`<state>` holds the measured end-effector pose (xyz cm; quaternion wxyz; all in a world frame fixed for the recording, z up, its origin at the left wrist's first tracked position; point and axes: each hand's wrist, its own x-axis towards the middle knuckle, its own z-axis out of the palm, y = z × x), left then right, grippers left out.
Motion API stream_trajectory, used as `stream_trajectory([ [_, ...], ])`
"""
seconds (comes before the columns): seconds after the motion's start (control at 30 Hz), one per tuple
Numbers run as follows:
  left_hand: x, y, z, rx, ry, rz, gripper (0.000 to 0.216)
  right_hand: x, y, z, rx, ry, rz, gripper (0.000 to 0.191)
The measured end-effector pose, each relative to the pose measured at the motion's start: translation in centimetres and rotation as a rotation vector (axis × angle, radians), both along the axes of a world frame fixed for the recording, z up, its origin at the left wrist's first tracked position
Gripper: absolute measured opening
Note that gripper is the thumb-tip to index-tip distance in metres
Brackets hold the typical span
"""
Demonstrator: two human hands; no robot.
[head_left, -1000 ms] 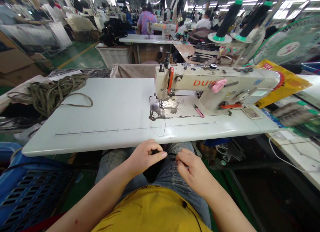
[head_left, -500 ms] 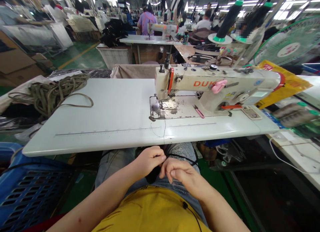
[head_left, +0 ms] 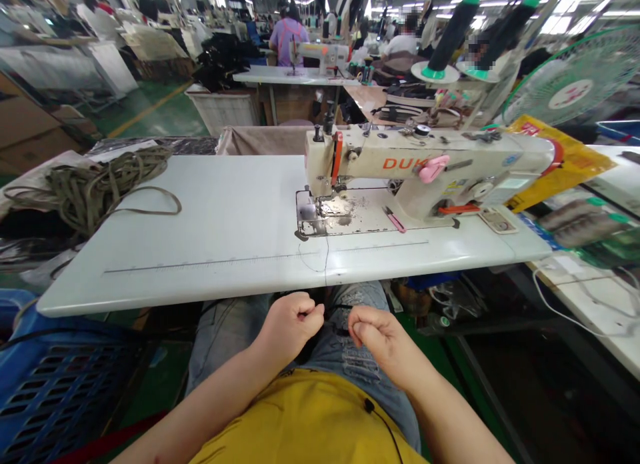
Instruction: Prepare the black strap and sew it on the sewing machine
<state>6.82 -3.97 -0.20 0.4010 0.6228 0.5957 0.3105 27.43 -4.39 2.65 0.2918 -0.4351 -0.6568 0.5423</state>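
Observation:
Over my lap, my left hand [head_left: 294, 323] is closed, thumb pressed against the curled fingers. My right hand [head_left: 376, 337] is also closed, a short way to the right, its fingers bent inward. Dark, thin cord-like pieces [head_left: 341, 308] show in the gap between the hands; whether either hand grips them is hidden. Just beyond the hands is the front edge of the white sewing table [head_left: 225, 231]. The sewing machine [head_left: 425, 161] stands on it, with a dark thread [head_left: 327, 257] trailing from the needle area over the edge. Pink-handled thread snips [head_left: 395, 219] lie on the machine bed.
A tangle of olive-brown fabric strips [head_left: 105, 184] lies on the table's left end. A blue plastic basket [head_left: 75, 377] stands at lower left. Thread cones [head_left: 453, 37] and a green fan [head_left: 575, 84] are at right. Other people, one in a purple top [head_left: 289, 34], sit farther back.
My hands were close together, nearly touching; they have moved apart, with the right hand shifting right and the left slightly left. Both fists look tighter. The view has shifted slightly.

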Motion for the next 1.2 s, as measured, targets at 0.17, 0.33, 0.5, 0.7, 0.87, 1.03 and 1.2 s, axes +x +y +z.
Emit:
stream_trajectory([
  [0.17, 0.4, -0.4, 0.4, 0.107, 0.063, -0.034, 0.046, -0.4, -0.2, 0.2, 0.057, -0.052, 0.038, 0.024],
  [0.33, -4.8, 0.9, 2.0, 0.153, 0.077, 0.294, 0.039, 5.8, 1.4, -1.8, 0.161, -0.413, -0.369, 0.024],
  [0.5, -7.3, 1.5, 4.5, 0.218, 0.069, 0.165, 0.042, 11.9, 3.2, -3.3, 0.118, -0.722, -0.349, 0.022],
  [0.7, -4.2, 1.4, 4.8, 0.1, -0.229, -0.059, 0.037, 3.2, 2.2, -0.5, 0.477, -0.337, -0.176, 0.027],
  [0.87, -4.8, 1.4, 4.9, 0.019, -0.311, -0.16, 0.026, -2.1, 1.4, 0.7, 0.185, 0.036, 0.138, 0.039],
  [1.03, -5.9, 1.6, 4.6, 0.041, -0.305, -0.212, 0.025, -2.3, 2.6, -0.3, 0.127, 0.058, 0.099, 0.037],
  [1.2, -5.6, 1.5, 3.2, 0.109, -0.192, -0.1, 0.023, -0.8, 2.6, -0.5, 0.349, -0.172, -0.004, 0.03],
])
